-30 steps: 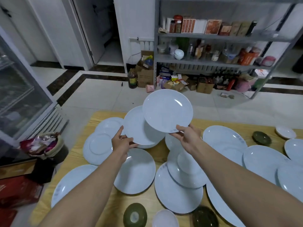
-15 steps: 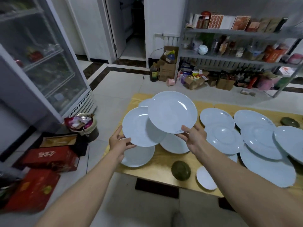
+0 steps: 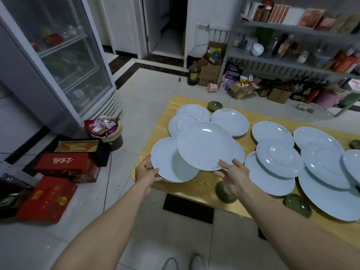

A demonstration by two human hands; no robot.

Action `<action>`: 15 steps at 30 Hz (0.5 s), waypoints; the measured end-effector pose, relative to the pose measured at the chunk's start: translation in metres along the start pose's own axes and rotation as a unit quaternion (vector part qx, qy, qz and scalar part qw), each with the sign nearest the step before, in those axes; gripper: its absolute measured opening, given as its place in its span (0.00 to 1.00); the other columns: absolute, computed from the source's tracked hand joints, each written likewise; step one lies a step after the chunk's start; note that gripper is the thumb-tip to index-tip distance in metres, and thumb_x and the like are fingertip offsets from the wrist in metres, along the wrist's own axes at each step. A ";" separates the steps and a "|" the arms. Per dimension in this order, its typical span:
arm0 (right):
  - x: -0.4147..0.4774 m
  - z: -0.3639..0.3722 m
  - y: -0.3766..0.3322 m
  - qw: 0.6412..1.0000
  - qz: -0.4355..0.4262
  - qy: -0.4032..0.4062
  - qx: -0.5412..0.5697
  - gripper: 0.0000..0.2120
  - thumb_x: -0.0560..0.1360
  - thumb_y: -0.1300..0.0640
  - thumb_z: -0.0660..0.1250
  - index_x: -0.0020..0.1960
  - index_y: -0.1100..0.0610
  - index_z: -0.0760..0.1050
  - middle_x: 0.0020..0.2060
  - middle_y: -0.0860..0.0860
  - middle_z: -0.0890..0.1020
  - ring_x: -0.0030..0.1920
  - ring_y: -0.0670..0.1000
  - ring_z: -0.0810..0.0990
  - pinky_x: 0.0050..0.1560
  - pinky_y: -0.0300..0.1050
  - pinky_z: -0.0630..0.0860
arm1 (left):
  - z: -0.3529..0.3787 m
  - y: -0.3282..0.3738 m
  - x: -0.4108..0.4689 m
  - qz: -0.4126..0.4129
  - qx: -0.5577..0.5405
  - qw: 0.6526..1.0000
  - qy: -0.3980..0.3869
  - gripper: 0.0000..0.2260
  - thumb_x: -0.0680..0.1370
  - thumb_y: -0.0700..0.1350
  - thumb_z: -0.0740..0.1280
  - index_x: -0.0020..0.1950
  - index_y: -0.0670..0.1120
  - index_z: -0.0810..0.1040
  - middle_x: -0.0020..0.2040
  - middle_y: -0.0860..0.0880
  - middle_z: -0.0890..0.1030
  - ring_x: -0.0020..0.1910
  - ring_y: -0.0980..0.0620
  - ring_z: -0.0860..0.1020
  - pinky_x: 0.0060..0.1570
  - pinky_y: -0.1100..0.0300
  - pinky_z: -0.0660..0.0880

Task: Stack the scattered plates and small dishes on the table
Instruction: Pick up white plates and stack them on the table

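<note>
**Two plates, one rim grip each: slip and chip risk**

The left hand (image 3: 148, 171) pinches the near-left rim of the left plate (image 3: 165, 158), thumb on top and fingers curled under. The right hand (image 3: 231, 175) pinches the near rim of the right plate (image 3: 205, 146) the same way.

The right plate is higher, tilted toward the camera, and overlaps the left plate's right half. Cannot tell if the two touch. Both are at the near-left corner of the table (image 3: 206, 184), close to its edge. Cannot tell if the left plate rests on the wood or is lifted.

Probable step: lower the right plate onto the left one to start a stack.

Risks, as judged:
- **Slip:** each plate is held at one rim point only. The glaze is smooth and the weight sits beyond the fingers, so a plate could pivot down and slide out.
- **Drop:** the corner position means a dropped plate likely goes to the tiled floor (image 3: 136, 106) and breaks.
- **Chip:** the right plate comes in tilted, so its far rim could strike the left plate's well first.
- **Bad seating:** if it lands off-centre, the top plate rocks or skates off when released.
- **Knock-off:** the right wrist hangs over a green small dish (image 3: 223, 192) by the near edge. A lowered forearm could push it off.
- **Bump:** another plate (image 3: 229, 121) lies just behind and could be hit if the stack is pushed forward.

Many plates are still spread out to the right, some overlapping, so the task looks to be at an early stage.
</note>
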State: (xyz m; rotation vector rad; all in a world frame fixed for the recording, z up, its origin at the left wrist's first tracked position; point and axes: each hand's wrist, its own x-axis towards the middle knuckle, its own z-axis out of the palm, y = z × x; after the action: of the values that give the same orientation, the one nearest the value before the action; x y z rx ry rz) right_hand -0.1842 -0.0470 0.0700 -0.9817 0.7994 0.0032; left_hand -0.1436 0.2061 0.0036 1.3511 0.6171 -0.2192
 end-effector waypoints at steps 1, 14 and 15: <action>0.002 -0.001 0.004 1.000 0.007 0.000 -0.004 0.25 0.74 0.73 0.69 0.69 0.62 0.71 0.59 0.60 0.80 0.51 0.60 0.84 0.40 0.51 0.84 | 0.000 -0.003 0.003 -0.003 0.004 1.000 -0.001 0.32 0.77 0.26 0.64 0.77 0.48 0.66 0.62 0.40 0.77 0.58 0.38 0.79 0.49 0.42 0.81; 0.028 0.017 0.053 0.997 0.048 -0.005 -0.055 0.27 0.75 0.73 0.67 0.73 0.63 0.69 0.62 0.59 0.79 0.52 0.60 0.83 0.44 0.55 0.84 | -0.013 -0.019 0.042 -0.009 0.041 0.999 0.031 0.28 0.77 0.28 0.66 0.75 0.45 0.68 0.69 0.42 0.74 0.62 0.41 0.77 0.50 0.45 0.81; 0.030 0.021 0.057 0.997 0.053 -0.006 -0.056 0.28 0.75 0.73 0.67 0.74 0.63 0.68 0.62 0.59 0.79 0.51 0.58 0.83 0.44 0.55 0.84 | -0.014 -0.020 0.043 -0.010 0.043 0.998 0.034 0.28 0.77 0.28 0.66 0.75 0.45 0.68 0.70 0.42 0.74 0.63 0.41 0.77 0.50 0.46 0.81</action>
State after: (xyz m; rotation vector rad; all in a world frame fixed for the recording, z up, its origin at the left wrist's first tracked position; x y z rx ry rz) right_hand -0.1696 -0.0091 0.0162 -1.0441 0.8456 0.1468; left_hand -0.1219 0.2234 -0.0371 1.4403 0.6846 -0.2190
